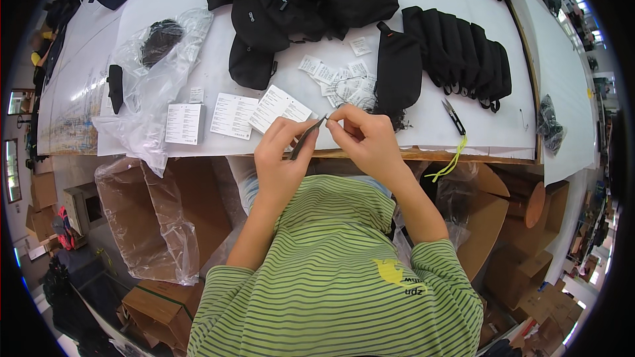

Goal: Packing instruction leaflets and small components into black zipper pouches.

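On the left, a clear plastic bag [182, 69] lies open and crumpled on the table [76, 102]. Next come white card stacks, one [185, 124] standing apart and another [234, 116] nearer the hands, likely set there to be easy to reach. The left hand [281, 153] has its thumb and fingers pinched shut on a slim dark tool [308, 137], maybe tweezers. The tool is near the table's front edge, its tip pointing at the other hand, perhaps so the tip can do tiny work. The right hand [366, 137] has its thumb and pointer finger almost together by that tip; I cannot tell if they hold anything. Behind are loose white tags [354, 86]. Rightward, black pouches [456, 49] lean in a row, probably to stay neat, with snips [454, 118] lying below.
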{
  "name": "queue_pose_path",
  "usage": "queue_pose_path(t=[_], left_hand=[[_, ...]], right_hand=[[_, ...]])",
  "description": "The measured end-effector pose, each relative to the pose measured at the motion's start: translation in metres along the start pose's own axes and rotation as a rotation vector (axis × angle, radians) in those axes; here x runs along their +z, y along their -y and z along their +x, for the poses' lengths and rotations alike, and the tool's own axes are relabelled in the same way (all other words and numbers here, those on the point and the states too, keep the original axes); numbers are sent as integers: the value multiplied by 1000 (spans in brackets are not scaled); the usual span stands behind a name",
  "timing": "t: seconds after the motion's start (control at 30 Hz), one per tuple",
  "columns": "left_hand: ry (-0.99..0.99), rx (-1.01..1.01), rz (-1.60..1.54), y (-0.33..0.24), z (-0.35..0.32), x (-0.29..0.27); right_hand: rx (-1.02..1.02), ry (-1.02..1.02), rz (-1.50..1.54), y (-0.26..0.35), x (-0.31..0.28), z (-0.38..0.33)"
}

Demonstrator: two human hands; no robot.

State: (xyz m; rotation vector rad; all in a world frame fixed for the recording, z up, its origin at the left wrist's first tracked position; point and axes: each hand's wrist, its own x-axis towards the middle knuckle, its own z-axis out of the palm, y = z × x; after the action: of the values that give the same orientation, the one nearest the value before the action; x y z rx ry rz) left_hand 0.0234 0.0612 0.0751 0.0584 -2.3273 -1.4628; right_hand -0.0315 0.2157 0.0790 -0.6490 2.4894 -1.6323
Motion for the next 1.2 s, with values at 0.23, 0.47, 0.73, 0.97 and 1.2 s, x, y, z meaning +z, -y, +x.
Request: queue_pose_path(t=[0.23,0.47,0.73,0.97,1.2], left_hand=[[20,49,-9,1,1,0],[261,-92,-322,7,1,-12],[507,-386,-501,23,2,-6],[486,-328,-513,19,5,-2],[364,-72,-110,20,53,27]], right_hand=[[17,26,9,-3,-1,-1],[160,60,293,-6,-15,-6],[212,186,280,-11,-15,-18],[315,175,751,-23,-2,-23],[436,223,844,-33,-15,-29]])
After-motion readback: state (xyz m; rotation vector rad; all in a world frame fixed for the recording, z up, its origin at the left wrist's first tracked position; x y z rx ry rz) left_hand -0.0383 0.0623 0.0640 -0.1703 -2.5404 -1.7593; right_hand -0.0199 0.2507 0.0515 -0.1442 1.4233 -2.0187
